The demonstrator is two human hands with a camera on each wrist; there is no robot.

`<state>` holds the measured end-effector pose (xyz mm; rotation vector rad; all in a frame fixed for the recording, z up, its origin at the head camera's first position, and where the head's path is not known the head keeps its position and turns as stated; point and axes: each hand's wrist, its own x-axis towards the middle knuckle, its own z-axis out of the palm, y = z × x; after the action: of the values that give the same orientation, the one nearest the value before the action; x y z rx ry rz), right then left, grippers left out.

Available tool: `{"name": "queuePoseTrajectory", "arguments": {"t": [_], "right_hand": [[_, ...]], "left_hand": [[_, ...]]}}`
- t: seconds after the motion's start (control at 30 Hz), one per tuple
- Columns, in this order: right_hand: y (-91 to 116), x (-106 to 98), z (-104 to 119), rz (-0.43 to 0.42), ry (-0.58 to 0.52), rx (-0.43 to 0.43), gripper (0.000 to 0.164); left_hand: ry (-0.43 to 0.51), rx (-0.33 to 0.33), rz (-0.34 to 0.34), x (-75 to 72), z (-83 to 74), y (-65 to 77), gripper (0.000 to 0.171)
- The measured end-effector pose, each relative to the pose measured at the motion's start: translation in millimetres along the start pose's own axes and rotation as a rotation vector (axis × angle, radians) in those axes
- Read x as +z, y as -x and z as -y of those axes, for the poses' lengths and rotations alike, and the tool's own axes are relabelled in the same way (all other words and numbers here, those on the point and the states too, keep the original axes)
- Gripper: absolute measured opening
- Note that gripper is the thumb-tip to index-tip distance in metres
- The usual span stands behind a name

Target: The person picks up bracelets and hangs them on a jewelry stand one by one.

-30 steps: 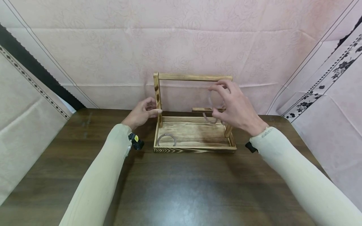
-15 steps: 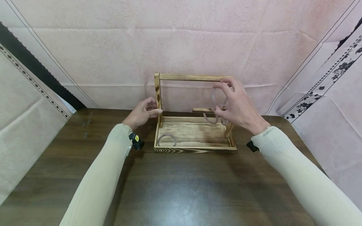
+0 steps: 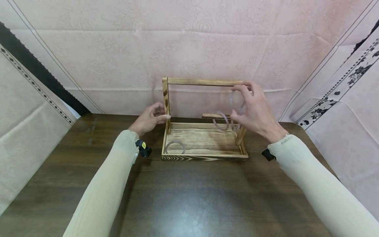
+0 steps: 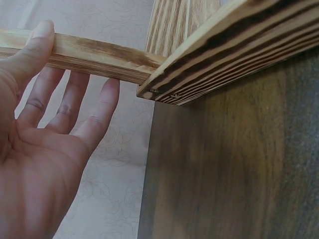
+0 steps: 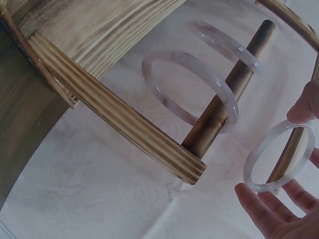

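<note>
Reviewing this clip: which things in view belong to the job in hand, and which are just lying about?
Likely the job's:
held ring, in the right hand
two hung rings, on the peg
wooden stand, held by the left hand
loose ring, untouched in the tray

Merely surroundings or worn:
dark table
patterned cloth
black wrist devices

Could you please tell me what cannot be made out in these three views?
- Head view: right end of the top bar, hidden by the right hand.
- Head view: near edge of the tray bangle, hidden by the tray's front wall.
- Right wrist view: part of the right hand, cut off by the right edge.
- Left wrist view: upper part of the left post, cut off by the left edge.
</note>
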<state>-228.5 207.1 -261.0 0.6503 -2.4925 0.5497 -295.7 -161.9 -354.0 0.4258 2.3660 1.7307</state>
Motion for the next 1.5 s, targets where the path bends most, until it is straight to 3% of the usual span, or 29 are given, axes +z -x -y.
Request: {"name": "queuePoseTrajectory", "arguments": {"t": [0.6, 1.2, 1.5], "right_hand": [[4.5, -7.1, -11.9, -0.025, -0.001, 0.053, 0.066], [-9.0, -8.4, -15.9, -0.067, -0.032, 0.042, 0.061], [-17.6, -9.2, -12.8, -0.031, -0.045, 0.065, 0.058]], "left_hand": [[0.008, 0.009, 0.0, -0.1, -0.1, 1.0, 0.026], [0.0, 0.018, -0.004, -0.9, 1.0, 1.3, 0.023], [0.027, 0.02, 0.0, -0.4, -0.1, 0.3, 0.025]]}}
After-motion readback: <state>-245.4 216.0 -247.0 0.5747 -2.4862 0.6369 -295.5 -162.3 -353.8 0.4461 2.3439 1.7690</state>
